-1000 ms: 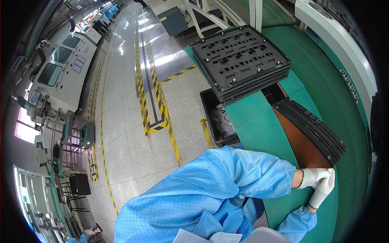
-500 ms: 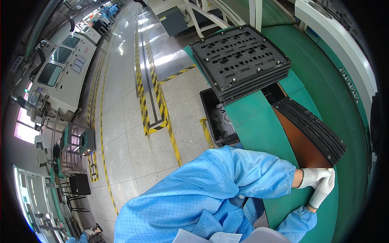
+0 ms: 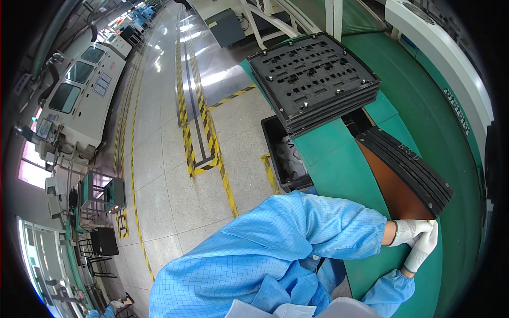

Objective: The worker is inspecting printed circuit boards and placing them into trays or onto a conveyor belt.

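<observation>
Both of my hands wear white gloves and meet at the near end of a stack of black plates (image 3: 408,167) with a reddish-brown face (image 3: 389,185). My left hand (image 3: 412,232) has its fingers bent and pressed together, pointing toward my right hand. Against its fingertips, my right hand (image 3: 425,249) is closed too, fingers toward the stack's near corner. A small greyish patch shows between the gloves; what they hold, if anything, cannot be made out. The stack leans on the green worktop (image 3: 331,148).
Farther along the worktop lies a pile of black slotted trays (image 3: 318,74) with metal studs. A black bin (image 3: 286,153) holding grey pieces stands on the floor beside it. A white machine (image 3: 450,63) borders the right side. Yellow-black tape (image 3: 214,132) marks the floor.
</observation>
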A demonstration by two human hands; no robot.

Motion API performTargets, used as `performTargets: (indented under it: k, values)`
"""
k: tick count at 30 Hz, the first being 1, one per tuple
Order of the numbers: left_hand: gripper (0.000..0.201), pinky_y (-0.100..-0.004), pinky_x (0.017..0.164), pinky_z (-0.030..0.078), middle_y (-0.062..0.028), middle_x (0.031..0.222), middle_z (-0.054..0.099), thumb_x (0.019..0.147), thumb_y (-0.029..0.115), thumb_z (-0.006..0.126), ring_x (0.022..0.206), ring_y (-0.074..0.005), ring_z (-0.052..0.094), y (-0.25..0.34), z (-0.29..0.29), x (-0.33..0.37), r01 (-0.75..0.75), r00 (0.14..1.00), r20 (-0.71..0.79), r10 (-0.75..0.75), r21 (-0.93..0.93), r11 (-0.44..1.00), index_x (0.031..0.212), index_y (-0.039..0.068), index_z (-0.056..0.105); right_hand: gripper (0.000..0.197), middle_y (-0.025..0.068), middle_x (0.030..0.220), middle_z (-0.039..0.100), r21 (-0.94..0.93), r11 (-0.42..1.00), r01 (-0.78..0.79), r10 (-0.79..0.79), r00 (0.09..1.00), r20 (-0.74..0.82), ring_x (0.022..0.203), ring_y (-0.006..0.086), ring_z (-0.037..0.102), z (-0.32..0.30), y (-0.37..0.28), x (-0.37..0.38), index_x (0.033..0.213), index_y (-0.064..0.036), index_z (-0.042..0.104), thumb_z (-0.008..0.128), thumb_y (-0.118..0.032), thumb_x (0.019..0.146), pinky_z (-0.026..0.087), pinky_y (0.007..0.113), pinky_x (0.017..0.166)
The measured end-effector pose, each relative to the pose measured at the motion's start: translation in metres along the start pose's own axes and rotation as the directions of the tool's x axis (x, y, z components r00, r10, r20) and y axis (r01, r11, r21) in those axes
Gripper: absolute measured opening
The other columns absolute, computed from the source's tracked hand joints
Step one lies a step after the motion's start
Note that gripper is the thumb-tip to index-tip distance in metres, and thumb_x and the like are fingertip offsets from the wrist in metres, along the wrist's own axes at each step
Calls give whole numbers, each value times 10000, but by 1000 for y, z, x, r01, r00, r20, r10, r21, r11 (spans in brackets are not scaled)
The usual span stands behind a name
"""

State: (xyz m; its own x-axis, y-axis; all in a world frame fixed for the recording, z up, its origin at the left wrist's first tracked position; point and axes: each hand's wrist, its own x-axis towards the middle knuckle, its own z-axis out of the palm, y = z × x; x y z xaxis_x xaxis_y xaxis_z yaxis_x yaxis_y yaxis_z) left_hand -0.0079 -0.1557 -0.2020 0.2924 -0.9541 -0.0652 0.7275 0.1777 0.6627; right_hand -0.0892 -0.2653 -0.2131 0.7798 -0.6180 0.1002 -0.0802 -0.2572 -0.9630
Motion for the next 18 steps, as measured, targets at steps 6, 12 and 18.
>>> performTargets:
  k: [6,12,18]
  values:
    - [402,-487,944,450,-213,1212,528,909,306,417,1149,-356,530,2,2,-2,-18,1000,10,18,-12,1000,1232,70,449,312,77,1041,616,-19,1000,23,-23,1000,9,887,120,585,-1,-1,0,1247,34,523,428,-116,991,482,228,752]
    - [370,-484,922,465,-208,1180,550,908,283,421,1119,-347,552,1,1,-1,-36,999,-34,36,-13,999,1206,67,466,318,80,1049,614,-6,1000,17,-17,1000,12,900,124,587,2,-3,0,1253,41,513,430,-120,992,483,230,760]
    - [378,-473,904,481,-215,1171,552,906,285,419,1098,-345,564,-3,-1,2,-42,999,-1,42,-28,999,1207,61,465,321,84,1052,614,23,1000,-11,10,1000,18,909,129,588,1,-2,1,1254,43,511,437,-124,991,484,234,767]
